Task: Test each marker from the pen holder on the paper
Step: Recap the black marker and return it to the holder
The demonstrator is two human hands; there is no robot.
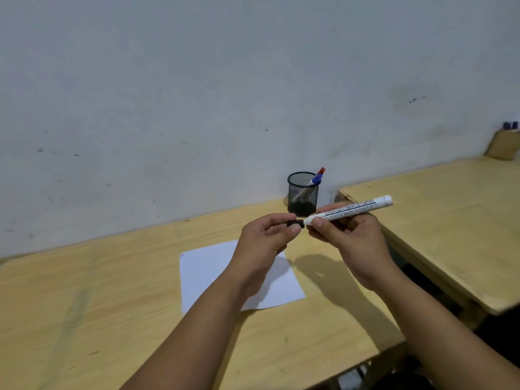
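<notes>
A white board marker (354, 208) is held level above the desk, between both hands. My right hand (349, 237) grips its white barrel. My left hand (264, 237) pinches its black cap (292, 223) at the left end; cap and barrel look joined or nearly so. Below the hands a white sheet of paper (208, 268) lies flat on the wooden desk (112, 291), with a tiny mark near its top left corner. A black mesh pen holder (303, 194) stands at the wall, with a blue-capped and a red-capped marker (317, 177) leaning in it.
A second wooden desk (439, 220) stands to the right across a narrow gap. At its far corner against the wall sits a brown box (503, 144) with purple-capped items in it. A grey wall runs behind both desks.
</notes>
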